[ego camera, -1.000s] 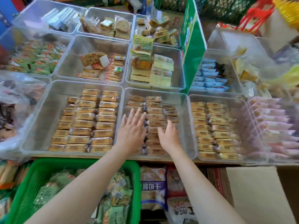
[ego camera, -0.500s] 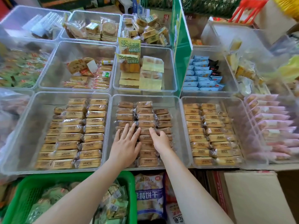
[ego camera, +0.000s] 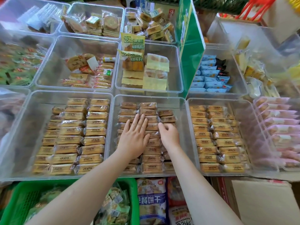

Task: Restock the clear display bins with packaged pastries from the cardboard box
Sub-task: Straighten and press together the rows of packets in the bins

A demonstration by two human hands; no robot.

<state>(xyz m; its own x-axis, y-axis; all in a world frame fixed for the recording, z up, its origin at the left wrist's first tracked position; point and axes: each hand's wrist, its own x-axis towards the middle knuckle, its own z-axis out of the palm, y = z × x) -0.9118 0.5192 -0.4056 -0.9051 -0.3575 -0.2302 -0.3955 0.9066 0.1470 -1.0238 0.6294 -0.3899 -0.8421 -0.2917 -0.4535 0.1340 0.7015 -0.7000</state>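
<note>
So basically both hands are down in the middle bin (ego camera: 182,127) of the front row, sitting right on top of the packaged pastries (ego camera: 148,111) there. The left hand (ego camera: 134,140) lies flat with its fingers (ego camera: 139,122) straight and close together, pressing on the left and middle columns of packs. The right hand (ego camera: 169,135) is just beside it, fingers curled down onto a pack in the right-hand column; it looks like a light pinch, but I can't tell for sure that it's actually gripping. Every pack lies with its long axis running side to side, stacked in rows going away from the person, so anything new has to go in crosswise to match. My guess is this is the tidy-and-straighten bit, and the open space is on the far right of the middle bin, closer to the right hand. Counts: three front bins hold these same brown packs, the middle bin has three columns, and the bins left (ego camera: 65,135) and right (ego camera: 217,138) of it look like about three columns each too. The cardboard box (ego camera: 259,203) sits below and right of the middle bin, its contents hidden from here, so the right hand is nearer for the next grab.
</note>
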